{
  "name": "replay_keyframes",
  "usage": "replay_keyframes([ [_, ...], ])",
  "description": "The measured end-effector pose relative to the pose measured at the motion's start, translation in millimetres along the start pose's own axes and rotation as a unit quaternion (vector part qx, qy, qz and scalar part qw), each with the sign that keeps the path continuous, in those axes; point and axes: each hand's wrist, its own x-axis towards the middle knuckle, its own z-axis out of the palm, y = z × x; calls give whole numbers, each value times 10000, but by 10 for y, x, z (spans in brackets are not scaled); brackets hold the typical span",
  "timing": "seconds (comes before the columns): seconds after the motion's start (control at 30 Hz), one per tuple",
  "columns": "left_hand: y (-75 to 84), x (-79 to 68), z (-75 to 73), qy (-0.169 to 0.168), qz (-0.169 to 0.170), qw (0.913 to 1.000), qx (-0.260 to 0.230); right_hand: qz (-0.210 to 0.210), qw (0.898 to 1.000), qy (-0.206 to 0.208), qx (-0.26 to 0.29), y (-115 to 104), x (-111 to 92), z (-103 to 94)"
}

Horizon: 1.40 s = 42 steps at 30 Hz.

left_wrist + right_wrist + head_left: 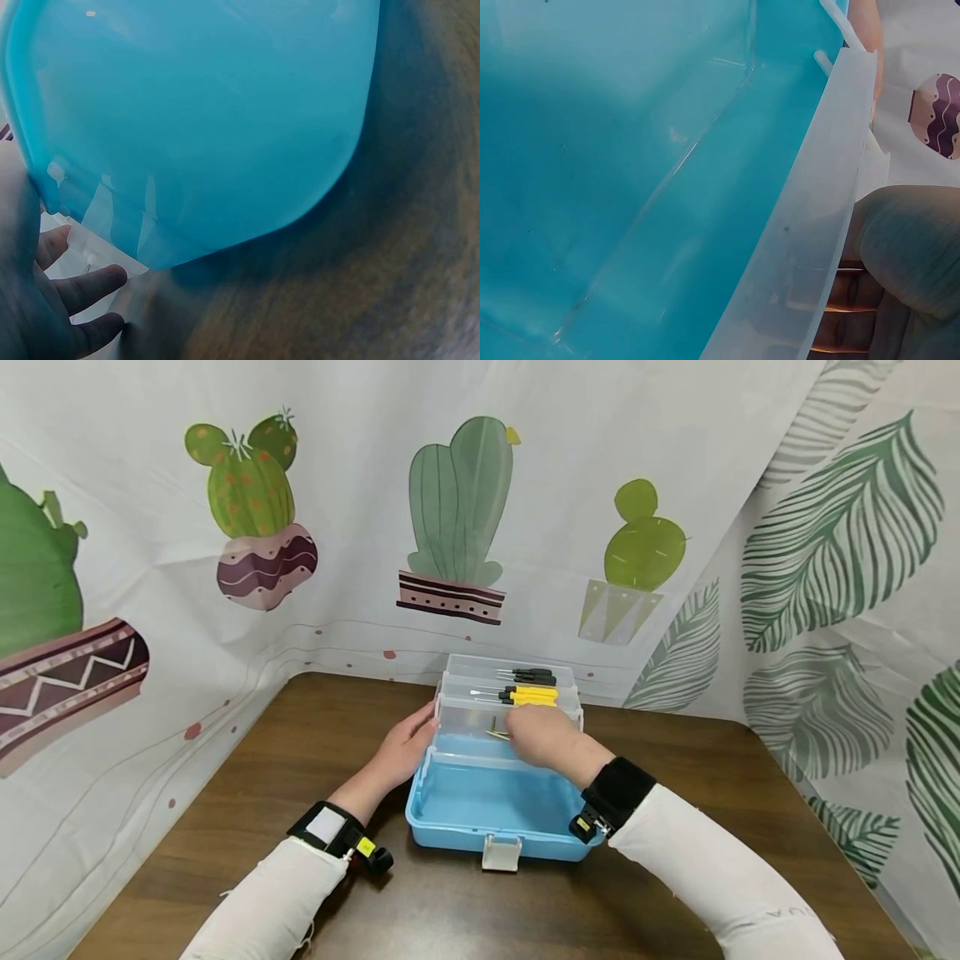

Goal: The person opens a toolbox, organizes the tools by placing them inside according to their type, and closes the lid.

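A light blue toolbox (pixel 480 839) stands open, with clear stepped trays (pixel 457 714) raised behind its base. Against the toolbox's left side rests my left hand (pixel 405 745), fingers extended and spread in the left wrist view. My right hand (pixel 546 735) is down at the lowest clear tray, fingers curled in the right wrist view behind the tray's wall (pixel 802 195). Whether it holds anything is hidden. Thin yellowish sticks (pixel 497 734) lie in that tray beside its fingers. Yellow-handled screwdrivers (pixel 534 693) lie in the middle tray; black-handled screwdrivers (pixel 534 677) in the upper one.
The toolbox sits on a brown wooden table (pixel 337 710). A pale latch (pixel 501 853) hangs at its front. Behind the table hangs a white cloth (pixel 352 527) printed with cacti and leaves.
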Motion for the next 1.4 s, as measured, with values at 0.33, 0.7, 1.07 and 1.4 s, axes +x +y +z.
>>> replay_keyframes([
  [0.33, -13, 4, 12, 92, 131, 9999, -44, -49, 9996, 48, -277, 20, 36, 37],
  [0.7, 0, -8, 9, 74, 70, 9999, -32, -88, 9987, 181, -465, 5, 55, 28],
  [1.07, -21, 3, 10, 85, 149, 9998, -73, -95, 9985, 250, -474, 0, 73, 31],
  [1.4, -12, -3, 11, 84, 64, 9999, 40, -59, 9988, 234, -423, -1, 69, 41],
])
